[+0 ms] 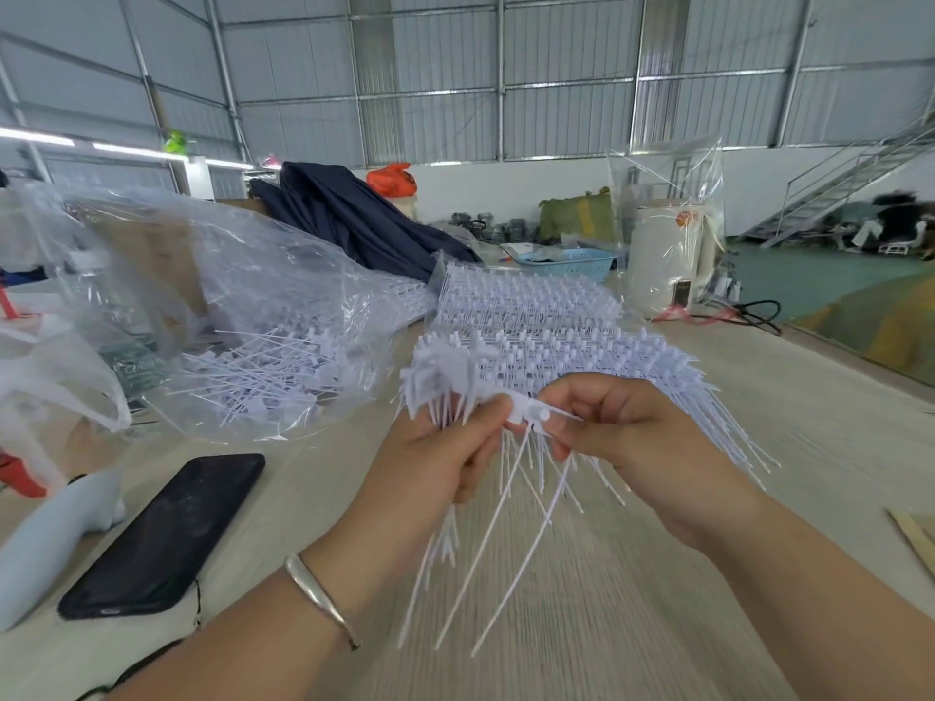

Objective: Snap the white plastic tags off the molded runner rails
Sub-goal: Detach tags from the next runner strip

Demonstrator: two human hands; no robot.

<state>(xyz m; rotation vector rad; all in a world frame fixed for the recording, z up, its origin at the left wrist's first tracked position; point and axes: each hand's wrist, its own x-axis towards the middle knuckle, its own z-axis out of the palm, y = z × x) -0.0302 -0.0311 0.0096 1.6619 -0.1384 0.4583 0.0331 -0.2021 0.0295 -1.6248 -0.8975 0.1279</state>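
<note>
Left hand (435, 457) grips bunch of white tags (440, 376); right hand (622, 427) pinches runner rail (531, 414) above pale wood-grain table (582, 624). Phone (162, 533) left; warehouse, metal walls, staircase (850, 179).

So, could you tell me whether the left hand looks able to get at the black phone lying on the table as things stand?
Probably not right away: the left hand grips a bundle of white tags. The path itself looks free, since the phone lies uncovered on the table just left of that forearm.
</note>
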